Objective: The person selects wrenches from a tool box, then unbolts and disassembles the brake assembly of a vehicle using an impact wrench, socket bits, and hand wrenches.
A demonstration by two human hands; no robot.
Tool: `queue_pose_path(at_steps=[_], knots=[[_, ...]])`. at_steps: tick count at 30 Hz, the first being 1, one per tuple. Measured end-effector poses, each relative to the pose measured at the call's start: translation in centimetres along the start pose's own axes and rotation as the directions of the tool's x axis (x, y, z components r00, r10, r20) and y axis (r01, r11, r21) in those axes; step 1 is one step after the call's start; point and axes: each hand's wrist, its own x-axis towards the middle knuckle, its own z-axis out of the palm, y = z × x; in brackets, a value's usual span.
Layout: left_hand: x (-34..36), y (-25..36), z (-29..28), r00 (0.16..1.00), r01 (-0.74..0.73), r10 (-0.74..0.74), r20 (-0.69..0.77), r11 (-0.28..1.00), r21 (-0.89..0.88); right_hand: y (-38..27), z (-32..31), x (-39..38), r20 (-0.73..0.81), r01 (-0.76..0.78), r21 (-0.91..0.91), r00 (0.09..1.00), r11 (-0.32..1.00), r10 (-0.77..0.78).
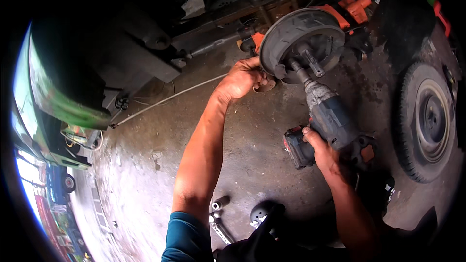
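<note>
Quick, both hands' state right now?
Left hand: fingers curled by the edge of the round grey brake assembly; whether it grips anything cannot be told.
Right hand: closed, holding the cordless impact wrench.

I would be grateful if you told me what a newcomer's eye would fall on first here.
Probably the dark cordless power wrench right of centre, held in the right hand with its nose pointing into the round grey brake assembly. That assembly, in the upper middle, stands out too, with the left hand at its left edge. Next would come the large tyred wheel at the far right.
</note>
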Motion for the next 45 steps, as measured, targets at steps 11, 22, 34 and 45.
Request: queue_pose_path(at_steps=[11,22,34,45], knots=[[1.3,1.9,-0.9,0.991,0.100,-0.118,0.058,0.964,0.245,1.2,0.0,-0.1,-0.002,0.081,-0.096,0.997,0.992,-0.081],[2.7,1.9,-3.6,0.962,0.184,-0.248,0.113,0.897,0.402,0.9,-0.6,-0.9,0.077,0.168,-0.337,0.986,0.926,-0.150],[4.5,0.8,-1.6,0.962,0.271,-0.244,0.121,0.903,-0.335,-0.2,0.6,0.3,0.017,0.021,0.039,1.000,0.999,-0.022],[4.4,1.7,-0.7,1.000,0.005,-0.006,-0.007,0.983,-0.184,-1.2,1.6,-1.3,-0.001,-0.064,0.260,0.998,0.963,0.066]])
